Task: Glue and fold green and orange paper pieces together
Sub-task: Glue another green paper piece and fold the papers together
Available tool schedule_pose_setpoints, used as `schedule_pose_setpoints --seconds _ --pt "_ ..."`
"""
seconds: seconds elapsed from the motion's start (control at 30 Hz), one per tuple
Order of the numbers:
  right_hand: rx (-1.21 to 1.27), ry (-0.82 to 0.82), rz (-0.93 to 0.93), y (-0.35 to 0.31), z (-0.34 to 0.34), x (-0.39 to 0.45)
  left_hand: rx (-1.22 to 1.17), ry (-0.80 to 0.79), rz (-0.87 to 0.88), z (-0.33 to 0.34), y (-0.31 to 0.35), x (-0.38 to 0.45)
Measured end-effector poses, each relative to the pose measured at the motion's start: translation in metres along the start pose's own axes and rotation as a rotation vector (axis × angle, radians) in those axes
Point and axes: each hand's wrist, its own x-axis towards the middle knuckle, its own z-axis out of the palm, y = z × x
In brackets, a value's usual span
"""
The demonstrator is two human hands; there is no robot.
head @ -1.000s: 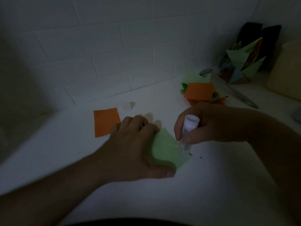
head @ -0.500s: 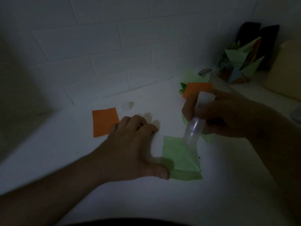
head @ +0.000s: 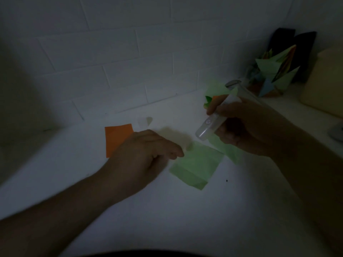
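Dim scene. White bench (head: pixel 167 219) butts against a white brick-pattern wall (head: pixel 130 52). Small translucent cap-like bit (head: pixel 142 122) lies on the bench near the wall. Tiny dark speck (head: pixel 226 180) on the bench, mid-right. Far right corner: dark object (head: pixel 300 45) standing against the wall, cream-coloured block (head: pixel 326 84) beside it. Clear ruler-like strip with a metal end (head: pixel 234 83) lies diagonally toward that corner. Grey object (head: pixel 336 131) cut off by the right edge, can't identify.

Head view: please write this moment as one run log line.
right hand: holds glue stick above table | left hand: fingertips at green paper edge | orange paper: flat, behind left hand
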Motion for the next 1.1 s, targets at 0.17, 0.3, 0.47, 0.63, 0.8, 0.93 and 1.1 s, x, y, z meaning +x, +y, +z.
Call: schedule_pose_setpoints --seconds 0.17,0.3,0.47,0.63,0.8,0.93,1.1 --pt "0.116 0.102 -0.008 -0.002 0.001 0.001 -0.052 0.101 -0.201 -0.010 0.006 0.001" --pt "0.040 0.174 0.049 -0.005 0.004 0.009 -0.043 0.187 -0.271 -0.019 0.010 0.006" --pt "-0.245 0.183 0.023 -0.003 0.014 0.044 0.031 0.194 -0.337 -0.019 -0.012 0.011" --pt "-0.680 0.350 -0.079 0.025 0.039 0.088 0.202 0.132 -0.418 -0.019 -0.030 0.021" --pt "-0.845 0.391 -0.062 0.042 0.061 0.105 0.273 0.140 -0.534 -0.031 -0.042 0.020" --pt "-0.881 0.424 -0.083 0.046 0.070 0.111 0.301 0.124 -0.589 -0.036 -0.048 0.021" --pt "-0.888 0.466 -0.078 0.050 0.074 0.113 0.325 0.069 -0.605 -0.032 -0.051 0.023"
